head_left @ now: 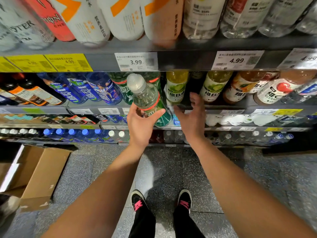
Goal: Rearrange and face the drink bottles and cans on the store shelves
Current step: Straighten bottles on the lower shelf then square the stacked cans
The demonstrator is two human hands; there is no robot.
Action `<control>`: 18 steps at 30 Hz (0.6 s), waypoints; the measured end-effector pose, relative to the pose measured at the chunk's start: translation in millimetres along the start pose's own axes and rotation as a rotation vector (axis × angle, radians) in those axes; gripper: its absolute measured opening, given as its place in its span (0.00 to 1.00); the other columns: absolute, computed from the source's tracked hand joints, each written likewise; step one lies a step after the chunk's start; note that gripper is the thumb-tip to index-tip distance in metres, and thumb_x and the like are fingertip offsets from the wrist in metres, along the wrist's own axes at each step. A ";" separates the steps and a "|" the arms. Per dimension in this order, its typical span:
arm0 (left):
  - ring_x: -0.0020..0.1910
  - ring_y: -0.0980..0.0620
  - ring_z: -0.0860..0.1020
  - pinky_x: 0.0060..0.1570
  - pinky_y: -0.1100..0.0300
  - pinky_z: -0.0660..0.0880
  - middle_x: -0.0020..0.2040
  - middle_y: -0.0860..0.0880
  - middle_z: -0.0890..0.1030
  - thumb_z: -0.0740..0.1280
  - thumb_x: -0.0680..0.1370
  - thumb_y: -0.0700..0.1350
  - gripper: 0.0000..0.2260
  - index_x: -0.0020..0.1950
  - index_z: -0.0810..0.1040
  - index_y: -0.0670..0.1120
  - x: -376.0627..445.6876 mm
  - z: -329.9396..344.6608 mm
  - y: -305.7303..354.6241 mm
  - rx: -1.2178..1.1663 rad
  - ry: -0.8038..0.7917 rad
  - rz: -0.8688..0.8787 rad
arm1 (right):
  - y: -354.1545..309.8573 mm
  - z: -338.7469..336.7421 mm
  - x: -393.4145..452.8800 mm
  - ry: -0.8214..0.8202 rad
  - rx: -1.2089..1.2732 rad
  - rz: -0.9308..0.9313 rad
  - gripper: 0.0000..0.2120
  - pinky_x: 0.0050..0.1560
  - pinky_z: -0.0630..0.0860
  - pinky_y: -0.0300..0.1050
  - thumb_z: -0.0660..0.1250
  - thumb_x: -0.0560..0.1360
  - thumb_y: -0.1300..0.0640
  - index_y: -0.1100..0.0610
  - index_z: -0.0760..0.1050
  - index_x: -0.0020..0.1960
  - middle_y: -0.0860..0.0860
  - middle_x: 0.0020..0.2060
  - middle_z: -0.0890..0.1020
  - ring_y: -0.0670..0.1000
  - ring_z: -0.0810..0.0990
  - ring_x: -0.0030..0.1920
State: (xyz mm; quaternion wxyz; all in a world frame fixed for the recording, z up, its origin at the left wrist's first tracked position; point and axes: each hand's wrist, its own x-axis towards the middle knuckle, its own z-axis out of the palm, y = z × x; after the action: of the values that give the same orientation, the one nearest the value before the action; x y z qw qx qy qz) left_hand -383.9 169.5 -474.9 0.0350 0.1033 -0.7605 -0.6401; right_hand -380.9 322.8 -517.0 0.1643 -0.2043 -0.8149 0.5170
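The shelves (188, 62) carried price tags (136, 61) reading 3.99 and 4.99, above lime-labelled bottles (176, 86) and blue ones (103, 88). A cardboard box (39, 176) sat on the floor at the left. The left hand (140, 122) gripped a clear, green-labelled bottle (147, 98) in front of the middle shelf. The right hand (190, 115) hung open beside it, fingers spread, holding nothing.

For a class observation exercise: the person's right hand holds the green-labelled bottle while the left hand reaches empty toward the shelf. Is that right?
Not quite: the hands are swapped. The head view shows the left hand holding the green-labelled bottle, while the right hand reaches empty toward the shelf.
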 end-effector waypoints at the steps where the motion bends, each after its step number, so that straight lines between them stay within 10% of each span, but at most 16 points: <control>1: 0.40 0.61 0.80 0.46 0.67 0.74 0.44 0.54 0.84 0.81 0.67 0.35 0.19 0.55 0.80 0.38 1.0 -3.4 -0.3 0.001 -0.005 -0.004 | -4.2 8.8 8.6 -0.056 -0.010 0.029 0.35 0.65 0.74 0.46 0.78 0.69 0.50 0.58 0.68 0.71 0.54 0.64 0.76 0.51 0.75 0.64; 9: 0.33 0.68 0.77 0.39 0.75 0.71 0.40 0.52 0.80 0.79 0.67 0.31 0.20 0.55 0.77 0.35 -2.9 -16.5 -0.8 -0.030 -0.013 -0.024 | -11.7 37.3 43.3 -0.013 -0.027 0.064 0.34 0.60 0.77 0.53 0.81 0.64 0.51 0.59 0.69 0.64 0.53 0.58 0.80 0.53 0.79 0.58; 14: 0.51 0.46 0.81 0.50 0.48 0.79 0.51 0.43 0.82 0.83 0.61 0.57 0.26 0.53 0.78 0.55 -1.0 -14.0 -2.5 0.068 0.024 0.020 | -12.2 29.5 40.4 0.149 -0.131 0.053 0.31 0.56 0.78 0.51 0.79 0.64 0.52 0.60 0.71 0.62 0.55 0.56 0.81 0.55 0.80 0.55; 18: 0.54 0.45 0.81 0.57 0.44 0.77 0.53 0.43 0.82 0.82 0.62 0.59 0.26 0.54 0.78 0.54 0.9 -4.1 -2.5 0.053 0.048 0.015 | -5.3 14.8 35.9 0.204 -0.169 0.052 0.31 0.53 0.74 0.41 0.76 0.67 0.50 0.61 0.70 0.65 0.55 0.57 0.81 0.55 0.80 0.55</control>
State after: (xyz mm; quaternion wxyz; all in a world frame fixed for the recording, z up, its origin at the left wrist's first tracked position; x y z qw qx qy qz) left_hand -383.7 164.9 -476.7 0.0555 0.1137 -0.7769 -0.6168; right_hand -419.8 327.3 -516.2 0.2149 -0.2898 -0.8290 0.4272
